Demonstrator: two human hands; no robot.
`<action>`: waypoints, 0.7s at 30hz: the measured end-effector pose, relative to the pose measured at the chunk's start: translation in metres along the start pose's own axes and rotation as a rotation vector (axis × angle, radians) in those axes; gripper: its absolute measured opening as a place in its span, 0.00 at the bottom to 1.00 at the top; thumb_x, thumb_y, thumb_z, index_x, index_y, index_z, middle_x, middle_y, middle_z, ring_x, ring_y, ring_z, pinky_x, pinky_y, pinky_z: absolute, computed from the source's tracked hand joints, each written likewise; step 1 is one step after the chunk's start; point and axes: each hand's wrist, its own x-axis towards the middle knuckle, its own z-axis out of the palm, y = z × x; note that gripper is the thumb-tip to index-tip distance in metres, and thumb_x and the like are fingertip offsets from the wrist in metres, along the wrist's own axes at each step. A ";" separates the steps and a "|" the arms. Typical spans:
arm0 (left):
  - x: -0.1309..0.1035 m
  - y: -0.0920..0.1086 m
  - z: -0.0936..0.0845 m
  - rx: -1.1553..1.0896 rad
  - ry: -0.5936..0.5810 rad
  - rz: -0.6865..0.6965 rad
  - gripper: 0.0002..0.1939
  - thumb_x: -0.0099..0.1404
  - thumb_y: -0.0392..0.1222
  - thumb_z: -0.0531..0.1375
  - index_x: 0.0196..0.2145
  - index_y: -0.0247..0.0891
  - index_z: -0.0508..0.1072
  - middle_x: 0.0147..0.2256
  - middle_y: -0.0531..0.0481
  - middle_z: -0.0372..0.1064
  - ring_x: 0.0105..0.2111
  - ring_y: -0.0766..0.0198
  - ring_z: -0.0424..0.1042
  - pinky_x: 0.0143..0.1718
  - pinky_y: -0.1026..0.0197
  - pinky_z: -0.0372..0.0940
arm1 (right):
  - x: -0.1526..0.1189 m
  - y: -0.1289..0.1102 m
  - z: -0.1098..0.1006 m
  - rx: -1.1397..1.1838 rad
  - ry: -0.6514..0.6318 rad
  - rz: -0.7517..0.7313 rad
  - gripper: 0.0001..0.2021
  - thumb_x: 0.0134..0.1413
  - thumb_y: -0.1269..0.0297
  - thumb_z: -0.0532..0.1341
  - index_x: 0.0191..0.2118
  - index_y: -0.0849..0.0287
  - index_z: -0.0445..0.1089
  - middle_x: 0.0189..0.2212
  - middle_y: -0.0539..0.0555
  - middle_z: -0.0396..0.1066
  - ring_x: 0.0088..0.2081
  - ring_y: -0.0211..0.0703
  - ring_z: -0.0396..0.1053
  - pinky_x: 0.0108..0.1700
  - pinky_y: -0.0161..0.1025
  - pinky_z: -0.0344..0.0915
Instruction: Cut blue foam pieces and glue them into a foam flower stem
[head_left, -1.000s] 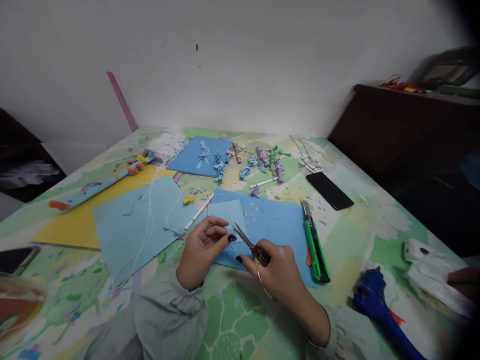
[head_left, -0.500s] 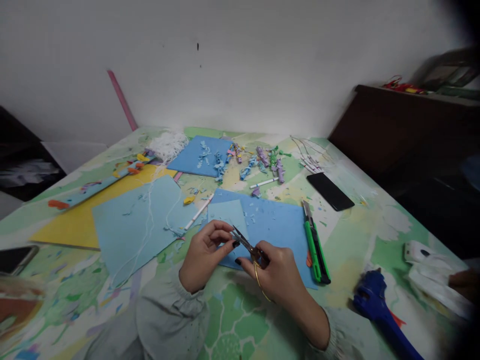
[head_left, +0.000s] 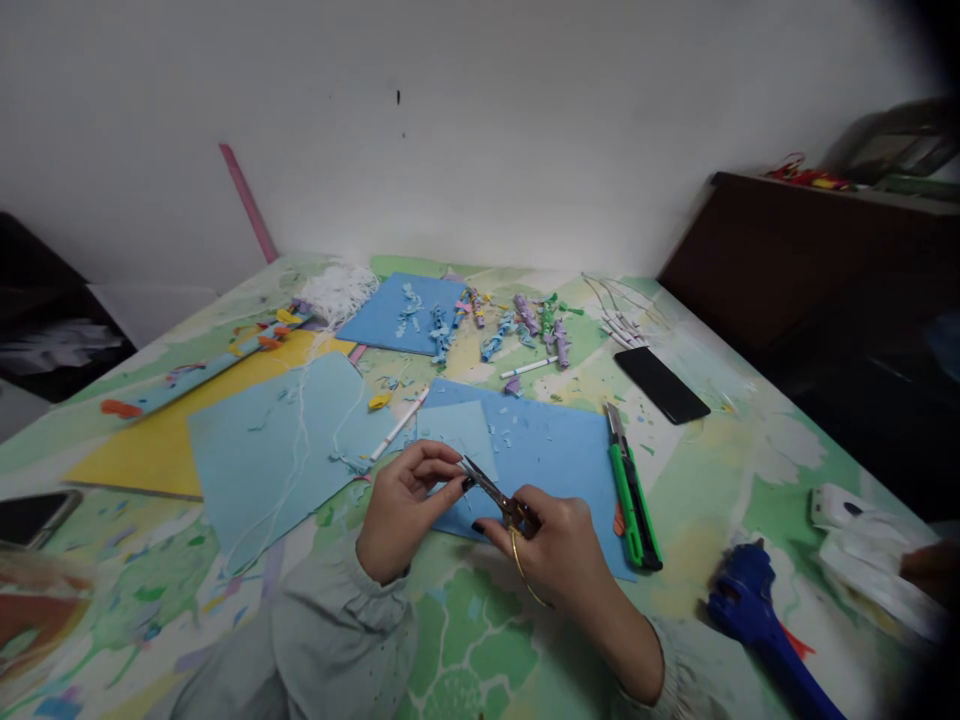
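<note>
My right hand [head_left: 551, 535] grips a pair of scissors [head_left: 491, 488] with gold handles, one loop showing below the palm. The blades point up and left, their tips at the fingers of my left hand [head_left: 409, 505]. That left hand is closed in a pinch, thumb towards fingertips; whatever sits in the pinch is too small or hidden to name. Under both hands lie a small light blue sheet [head_left: 457, 425] and a larger blue foam sheet [head_left: 555, 450] with tiny blue scraps on it.
A green utility knife [head_left: 634, 500] with its blade out lies right of the blue sheet. Beyond are a black phone [head_left: 661, 384] and a blue glue gun [head_left: 750, 600]. Left are a light blue sheet [head_left: 262, 440] and white yarn [head_left: 337, 295]. Rolled foam pieces [head_left: 499, 335] lie at the back.
The scissors' blades look closer together and their tips have shifted slightly left at my left fingers. Both hands otherwise stay nearly in place.
</note>
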 end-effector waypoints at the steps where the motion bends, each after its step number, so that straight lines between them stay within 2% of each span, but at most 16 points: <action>1: 0.000 0.000 0.000 -0.005 0.004 0.002 0.12 0.48 0.37 0.66 0.32 0.35 0.70 0.26 0.52 0.72 0.30 0.67 0.72 0.35 0.67 0.66 | 0.000 0.000 0.000 -0.001 -0.001 0.002 0.15 0.44 0.53 0.65 0.22 0.60 0.66 0.15 0.48 0.66 0.17 0.33 0.59 0.22 0.30 0.48; 21: 0.004 0.000 -0.004 -0.027 0.020 0.005 0.12 0.49 0.37 0.66 0.32 0.34 0.69 0.26 0.52 0.73 0.29 0.69 0.72 0.32 0.70 0.66 | 0.000 0.004 0.002 -0.027 -0.001 -0.008 0.15 0.44 0.53 0.66 0.21 0.60 0.68 0.14 0.47 0.66 0.16 0.32 0.59 0.23 0.30 0.47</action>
